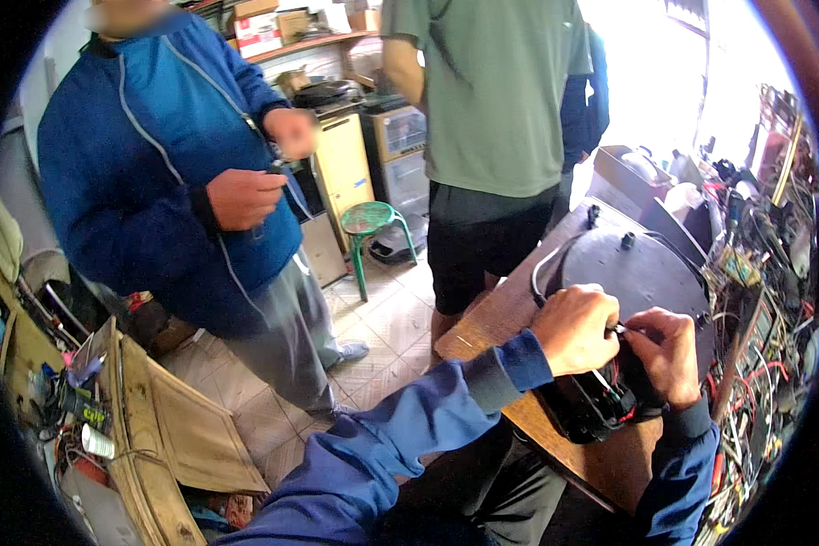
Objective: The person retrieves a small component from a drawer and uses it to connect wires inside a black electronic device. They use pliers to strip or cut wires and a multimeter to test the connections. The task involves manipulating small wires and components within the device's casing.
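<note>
On a wooden bench [482, 328] lies a black round appliance housing [635, 268] with a grey cable along its left side and exposed coloured wires [610, 396] in its open lower part. Both my hands are at its middle. My left hand [581, 328] has its fingers curled at a small piece [619, 329], too small and hidden to name. My right hand [666, 355] pinches at the same spot, thumb and forefinger close to the left hand's fingers.
A person in a blue jacket [155, 155] stands at left holding a small object; another in green [491, 100] faces away, someone behind. A green stool [369, 218], open boxes [632, 173], tangled cables [764, 364] and a cluttered wooden unit [191, 428] surround me.
</note>
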Demonstrator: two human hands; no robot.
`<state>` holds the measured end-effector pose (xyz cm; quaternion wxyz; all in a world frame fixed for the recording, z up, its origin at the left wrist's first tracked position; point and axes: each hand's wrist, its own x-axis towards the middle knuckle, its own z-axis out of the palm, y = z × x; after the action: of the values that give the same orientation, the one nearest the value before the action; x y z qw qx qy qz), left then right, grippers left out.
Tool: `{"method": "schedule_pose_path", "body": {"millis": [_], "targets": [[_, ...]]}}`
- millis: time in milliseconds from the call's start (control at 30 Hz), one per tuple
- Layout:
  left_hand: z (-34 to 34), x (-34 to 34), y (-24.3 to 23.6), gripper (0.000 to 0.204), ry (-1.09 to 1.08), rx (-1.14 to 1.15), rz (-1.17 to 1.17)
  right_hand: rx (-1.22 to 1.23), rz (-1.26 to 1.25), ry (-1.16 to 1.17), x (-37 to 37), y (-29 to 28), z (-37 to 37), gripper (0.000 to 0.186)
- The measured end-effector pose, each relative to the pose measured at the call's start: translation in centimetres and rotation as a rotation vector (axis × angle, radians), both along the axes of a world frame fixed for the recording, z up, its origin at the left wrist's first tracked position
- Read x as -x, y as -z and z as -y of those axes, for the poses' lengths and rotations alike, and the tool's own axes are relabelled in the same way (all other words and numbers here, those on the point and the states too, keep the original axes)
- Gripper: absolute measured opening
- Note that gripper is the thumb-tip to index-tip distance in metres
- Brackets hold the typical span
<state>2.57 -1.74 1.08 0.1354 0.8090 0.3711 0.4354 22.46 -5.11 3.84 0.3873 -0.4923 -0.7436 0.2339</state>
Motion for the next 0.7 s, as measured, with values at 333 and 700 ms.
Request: {"method": "schedule_pose_path", "body": {"millis": [333, 700], "targets": [[0.0, 0.7, 0.5, 0.016, -0.013, 0.033, -0.01, -0.05, -0.012, -0.052, 0.9, 0.0, -0.4, 0.011], [-0.2, 0.8, 0.5, 0.015, 0.006, 0.01, -0.008, -0.194, 0.093, -0.025, 1.0, 0.6, -0.5, 0.012]]}}
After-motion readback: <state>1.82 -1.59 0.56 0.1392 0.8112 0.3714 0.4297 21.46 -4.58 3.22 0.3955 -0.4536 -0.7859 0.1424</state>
